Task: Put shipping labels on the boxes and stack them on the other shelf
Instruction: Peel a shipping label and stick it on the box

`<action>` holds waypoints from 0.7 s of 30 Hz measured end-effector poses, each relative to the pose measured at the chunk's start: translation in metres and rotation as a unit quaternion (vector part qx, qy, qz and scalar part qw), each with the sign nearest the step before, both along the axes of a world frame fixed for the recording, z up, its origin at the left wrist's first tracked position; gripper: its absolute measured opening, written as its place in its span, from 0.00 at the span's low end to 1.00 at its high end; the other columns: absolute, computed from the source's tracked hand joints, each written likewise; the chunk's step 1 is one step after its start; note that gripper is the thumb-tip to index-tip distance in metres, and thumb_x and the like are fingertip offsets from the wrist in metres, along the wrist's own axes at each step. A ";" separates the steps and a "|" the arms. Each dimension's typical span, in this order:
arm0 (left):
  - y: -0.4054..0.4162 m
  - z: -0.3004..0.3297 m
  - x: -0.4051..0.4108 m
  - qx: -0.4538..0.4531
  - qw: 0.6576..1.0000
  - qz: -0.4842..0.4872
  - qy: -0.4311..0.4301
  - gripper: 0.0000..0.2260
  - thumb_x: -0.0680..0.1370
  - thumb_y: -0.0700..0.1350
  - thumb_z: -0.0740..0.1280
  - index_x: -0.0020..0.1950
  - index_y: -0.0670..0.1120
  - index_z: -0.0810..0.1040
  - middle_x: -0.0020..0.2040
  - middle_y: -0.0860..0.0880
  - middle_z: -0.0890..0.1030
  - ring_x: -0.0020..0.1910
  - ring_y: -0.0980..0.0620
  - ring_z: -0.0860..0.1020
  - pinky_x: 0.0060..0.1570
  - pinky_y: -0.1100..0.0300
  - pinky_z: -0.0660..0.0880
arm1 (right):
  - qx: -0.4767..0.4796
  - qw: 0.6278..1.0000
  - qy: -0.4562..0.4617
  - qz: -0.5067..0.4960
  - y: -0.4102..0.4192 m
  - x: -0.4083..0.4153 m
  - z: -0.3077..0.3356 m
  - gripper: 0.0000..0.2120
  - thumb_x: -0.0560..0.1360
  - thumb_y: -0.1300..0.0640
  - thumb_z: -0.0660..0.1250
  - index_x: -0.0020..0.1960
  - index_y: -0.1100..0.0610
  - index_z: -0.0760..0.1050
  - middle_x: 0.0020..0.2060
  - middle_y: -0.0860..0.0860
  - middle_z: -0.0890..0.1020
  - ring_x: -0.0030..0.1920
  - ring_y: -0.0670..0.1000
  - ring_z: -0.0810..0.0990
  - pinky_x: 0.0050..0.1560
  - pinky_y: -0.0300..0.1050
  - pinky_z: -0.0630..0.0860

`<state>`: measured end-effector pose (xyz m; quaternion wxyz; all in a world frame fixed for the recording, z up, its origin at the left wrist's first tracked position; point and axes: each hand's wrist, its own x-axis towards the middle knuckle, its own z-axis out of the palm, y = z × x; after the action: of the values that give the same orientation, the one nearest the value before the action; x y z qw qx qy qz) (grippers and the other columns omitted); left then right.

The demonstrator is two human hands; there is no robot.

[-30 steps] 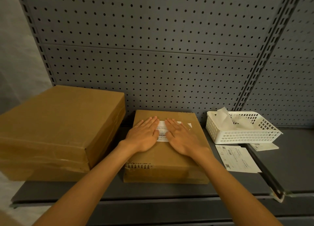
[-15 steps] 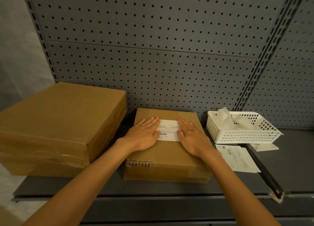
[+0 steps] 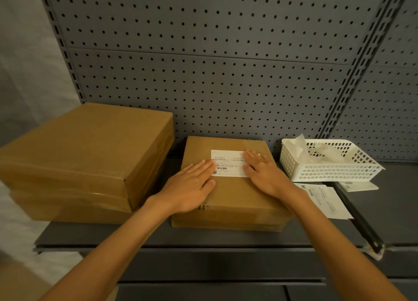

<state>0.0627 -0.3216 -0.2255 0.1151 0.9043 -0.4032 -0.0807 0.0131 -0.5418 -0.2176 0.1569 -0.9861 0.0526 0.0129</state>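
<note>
A flat cardboard box (image 3: 228,198) lies on the grey shelf (image 3: 203,239) against the pegboard. A white shipping label (image 3: 227,163) is stuck on its top. My left hand (image 3: 192,184) lies flat on the box, fingertips at the label's left edge. My right hand (image 3: 263,172) presses flat on the label's right end, fingers straight. A stack of larger cardboard boxes (image 3: 86,162) stands to the left.
A white plastic basket (image 3: 330,164) with crumpled backing paper sits to the right. Loose label sheets (image 3: 325,198) lie in front of it, another (image 3: 357,185) further right. A dark shelf divider (image 3: 359,223) runs toward the front edge.
Both hands have slid apart from the label's middle toward its ends, uncovering most of the label. The left hand has drawn back toward me.
</note>
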 end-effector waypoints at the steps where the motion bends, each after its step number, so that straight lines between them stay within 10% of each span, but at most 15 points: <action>1: -0.001 -0.001 -0.001 -0.001 1.000 0.004 -0.004 0.23 0.83 0.55 0.43 0.77 0.53 0.42 0.77 0.57 0.42 0.75 0.61 0.41 0.75 0.60 0.40 | 0.014 1.000 0.002 0.005 -0.001 -0.007 0.002 0.24 0.83 0.50 0.47 0.78 0.56 0.50 0.77 0.50 0.51 0.77 0.46 0.46 0.73 0.40 0.40; 21: 0.000 -0.004 -0.001 -0.006 1.000 -0.002 -0.012 0.24 0.83 0.55 0.43 0.77 0.53 0.41 0.77 0.57 0.42 0.75 0.62 0.41 0.73 0.62 0.39 | -0.015 0.997 -0.023 0.069 0.024 -0.060 0.005 0.23 0.83 0.52 0.47 0.77 0.50 0.52 0.76 0.42 0.54 0.75 0.39 0.48 0.69 0.32 0.41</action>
<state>0.0621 -0.3212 -0.2292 0.1157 0.9036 -0.4069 -0.0671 -0.0472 -0.5180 -0.2122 0.1424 -0.9896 -0.0190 0.0001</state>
